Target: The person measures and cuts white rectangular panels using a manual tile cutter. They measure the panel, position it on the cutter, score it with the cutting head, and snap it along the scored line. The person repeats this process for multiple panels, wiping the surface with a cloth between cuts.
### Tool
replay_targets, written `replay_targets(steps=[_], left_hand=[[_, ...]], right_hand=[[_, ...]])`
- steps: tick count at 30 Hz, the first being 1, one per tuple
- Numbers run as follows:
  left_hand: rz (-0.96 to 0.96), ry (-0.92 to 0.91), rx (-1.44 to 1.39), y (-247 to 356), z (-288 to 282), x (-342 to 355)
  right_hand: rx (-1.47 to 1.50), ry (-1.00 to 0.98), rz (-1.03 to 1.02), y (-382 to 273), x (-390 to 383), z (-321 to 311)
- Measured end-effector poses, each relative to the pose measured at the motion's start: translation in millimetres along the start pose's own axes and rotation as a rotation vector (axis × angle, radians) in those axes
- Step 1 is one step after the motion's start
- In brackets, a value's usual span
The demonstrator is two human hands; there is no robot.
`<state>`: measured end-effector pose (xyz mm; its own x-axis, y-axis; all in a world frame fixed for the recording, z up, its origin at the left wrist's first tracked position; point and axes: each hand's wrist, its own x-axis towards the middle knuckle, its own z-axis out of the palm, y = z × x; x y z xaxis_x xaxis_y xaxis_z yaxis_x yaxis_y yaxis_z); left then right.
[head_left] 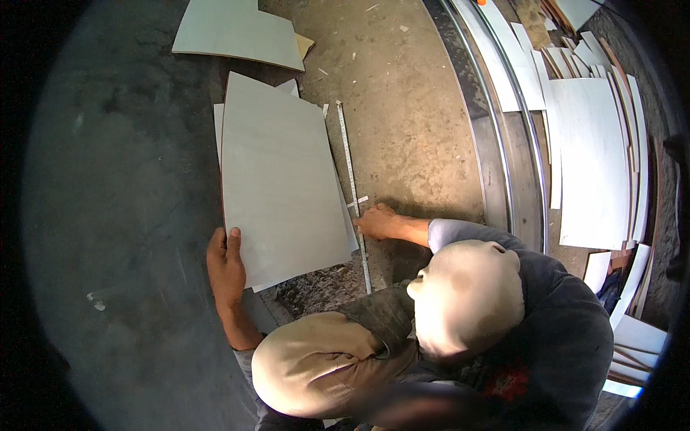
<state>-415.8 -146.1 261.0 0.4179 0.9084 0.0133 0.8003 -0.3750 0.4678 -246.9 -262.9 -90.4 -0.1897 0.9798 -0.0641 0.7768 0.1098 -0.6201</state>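
Observation:
A large pale grey-white board (pixel 284 179) lies in front of me over other sheets, whose edges peek out beneath it. My left hand (pixel 228 264) grips its near left edge, the thumb on top and the fingers out of sight at the side and below. Just right of the board runs a long, thin, marked measuring strip (pixel 347 154), with a short white strip (pixel 357 202) crossing it. Beside that crossing, my right hand (pixel 376 220) is closed, its fingertips at the strip and near the board's right edge. What it may hold is hidden.
Another white board (pixel 233 29) lies at the far left. Two shiny metal rails (pixel 533 151) curve along the right, with stacked white panels (pixel 589 158) beyond. A dark surface (pixel 122 201) spreads on the left. Small scraps dot the brown floor (pixel 402 108). My bent knees (pixel 316 359) are close to the board.

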Motion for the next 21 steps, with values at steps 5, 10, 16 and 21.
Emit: replay_targets(steps=[5,10,16,21], left_hand=[[0.073,0.047,-0.041,-6,15,-16],[0.013,0.035,-0.028,-13,30,-36],[0.076,0.125,0.157,-25,43,-57],[0.001,0.152,0.358,-35,45,-61]], right_hand=[[-0.281,-0.098,0.057,12,-11,-9],[-0.106,0.074,0.189,29,-39,-13],[0.092,0.164,0.32,39,-63,-21],[0.189,0.256,0.349,40,-70,-26]])
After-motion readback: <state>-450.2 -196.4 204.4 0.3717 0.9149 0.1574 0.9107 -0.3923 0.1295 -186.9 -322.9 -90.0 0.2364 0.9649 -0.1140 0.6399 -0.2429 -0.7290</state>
